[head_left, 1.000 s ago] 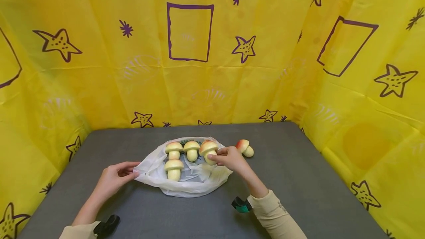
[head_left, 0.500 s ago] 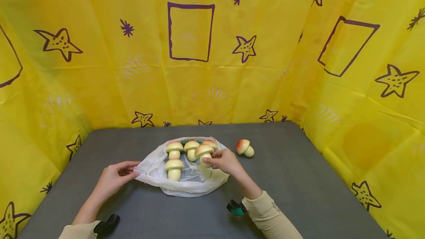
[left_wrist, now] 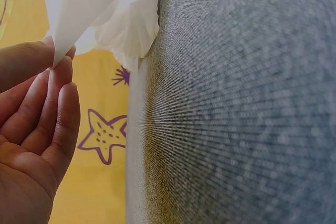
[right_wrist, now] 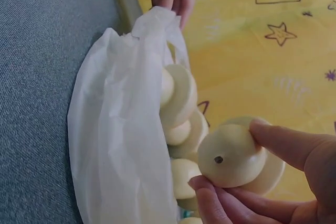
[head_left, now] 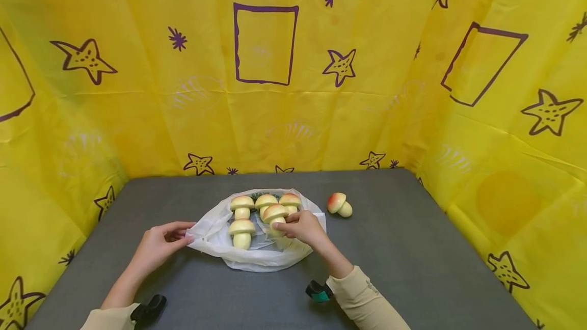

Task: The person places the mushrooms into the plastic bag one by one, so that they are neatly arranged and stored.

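A white translucent plastic bag (head_left: 249, 258) lies on the grey table with its mouth spread wide. My left hand (head_left: 158, 246) pinches the bag's left corner between thumb and fingers, which the left wrist view shows closely. Between the thumb and fingertips of my right hand (head_left: 304, 226) is a toy mushroom (head_left: 275, 212), held by its stem over the bag's opening. In the right wrist view its round stem end (right_wrist: 231, 156) faces the camera, showing a small dark spot. Several similar mushrooms (head_left: 242, 233) lie inside the bag, left of and behind the held one.
One more mushroom (head_left: 340, 204), red on its cap, lies on the grey table (head_left: 390, 258) to the right of the bag. Something green (head_left: 259, 196) shows at the bag's back edge. Yellow cloth (head_left: 202, 131) with purple drawings hangs behind and at both sides.
My right hand has moved left and slightly toward me with its mushroom, uncovering another mushroom at the bag's back right. The left hand keeps its hold on the bag corner.
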Tool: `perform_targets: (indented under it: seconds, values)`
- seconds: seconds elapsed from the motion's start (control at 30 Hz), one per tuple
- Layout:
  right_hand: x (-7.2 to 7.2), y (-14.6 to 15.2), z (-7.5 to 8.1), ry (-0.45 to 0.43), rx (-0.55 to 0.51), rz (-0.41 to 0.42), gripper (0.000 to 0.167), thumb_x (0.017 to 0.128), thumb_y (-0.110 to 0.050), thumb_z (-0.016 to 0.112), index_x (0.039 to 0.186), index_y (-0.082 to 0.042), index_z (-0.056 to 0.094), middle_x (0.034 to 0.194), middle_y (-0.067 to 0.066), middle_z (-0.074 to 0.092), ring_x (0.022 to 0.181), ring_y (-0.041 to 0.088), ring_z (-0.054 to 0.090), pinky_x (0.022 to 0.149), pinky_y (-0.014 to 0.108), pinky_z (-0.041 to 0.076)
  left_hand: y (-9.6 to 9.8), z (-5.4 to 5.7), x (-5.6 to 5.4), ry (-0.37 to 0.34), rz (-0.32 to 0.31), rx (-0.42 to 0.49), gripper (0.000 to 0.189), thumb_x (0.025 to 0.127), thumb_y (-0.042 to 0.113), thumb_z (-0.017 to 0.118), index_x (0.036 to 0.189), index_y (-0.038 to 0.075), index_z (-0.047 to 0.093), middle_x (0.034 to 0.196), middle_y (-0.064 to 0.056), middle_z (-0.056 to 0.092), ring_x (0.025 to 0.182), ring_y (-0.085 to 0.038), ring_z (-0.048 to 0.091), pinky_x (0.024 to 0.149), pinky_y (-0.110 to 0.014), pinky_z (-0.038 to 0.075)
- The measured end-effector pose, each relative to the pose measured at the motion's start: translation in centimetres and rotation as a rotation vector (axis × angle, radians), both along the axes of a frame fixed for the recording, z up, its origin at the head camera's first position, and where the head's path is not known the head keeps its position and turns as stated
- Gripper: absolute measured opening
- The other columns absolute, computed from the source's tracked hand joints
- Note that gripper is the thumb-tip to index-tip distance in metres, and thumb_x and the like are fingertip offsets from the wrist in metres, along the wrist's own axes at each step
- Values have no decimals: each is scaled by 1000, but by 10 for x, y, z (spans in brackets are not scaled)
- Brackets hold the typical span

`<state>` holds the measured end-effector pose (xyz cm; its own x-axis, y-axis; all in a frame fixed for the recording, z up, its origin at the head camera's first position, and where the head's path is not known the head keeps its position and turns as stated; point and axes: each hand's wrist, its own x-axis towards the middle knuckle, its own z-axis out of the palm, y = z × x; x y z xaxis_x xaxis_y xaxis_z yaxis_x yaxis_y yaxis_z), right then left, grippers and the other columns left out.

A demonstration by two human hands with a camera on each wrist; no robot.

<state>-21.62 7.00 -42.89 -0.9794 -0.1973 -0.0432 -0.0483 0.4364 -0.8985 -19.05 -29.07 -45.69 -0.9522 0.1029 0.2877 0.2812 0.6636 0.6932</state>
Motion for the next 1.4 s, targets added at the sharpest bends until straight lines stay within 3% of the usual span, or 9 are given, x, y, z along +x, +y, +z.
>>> perform_targets:
  seconds: [0.27, 0.53, 0.8, 1.03, 1.27, 1.4]
  values:
    - [-2, -8, -7, -19, 2, -23, 32, 76, -31, 79, 81, 0, 73, 74, 9, 70, 67, 25, 70, 60, 32, 55, 0, 1, 0, 2, -3, 11, 31, 78, 22, 78, 106, 10, 72, 87, -5, 72, 70, 1, 60, 63, -17, 51]
    - [4, -12, -15, 69, 62, -14, 35, 74, -39, 79, 66, -6, 71, 56, -1, 65, 52, 11, 63, 47, 22, 45, 0, -2, 0, -9, 4, 7, 31, 78, 23, 78, 106, 11, 72, 86, -4, 72, 70, 1, 60, 63, -17, 51]
    - [1, -16, -25, 73, 152, -37, 34, 73, -36, 80, 61, -6, 69, 51, 3, 62, 46, 11, 57, 42, 21, 34, 0, -2, -1, -13, 14, -12, 32, 78, 24, 78, 106, 12, 72, 86, -4, 71, 71, 1, 60, 63, -18, 51]
    - [2, -16, -27, 93, 212, 10, 42, 76, -41, 77, 57, -4, 68, 47, 2, 60, 40, 7, 48, 40, 20, 29, 1, -2, 1, 4, 6, -9, 30, 78, 23, 78, 106, 12, 72, 85, -3, 71, 70, 1, 60, 62, -17, 51]
    - [3, -19, -28, 115, 225, 46, 45, 78, -41, 76, 55, -3, 67, 48, 6, 61, 39, 6, 48, 39, 20, 29, 1, -3, 2, 21, 3, -8, 29, 78, 22, 78, 105, 12, 72, 83, -2, 71, 69, 2, 60, 61, -16, 50]
    - [2, -20, -27, 95, 213, 54, 44, 78, -41, 75, 59, -3, 69, 53, 9, 65, 42, 7, 54, 40, 21, 36, 1, -1, 2, 18, 10, -5, 30, 78, 21, 78, 105, 11, 72, 83, -2, 71, 69, 2, 60, 61, -16, 50]
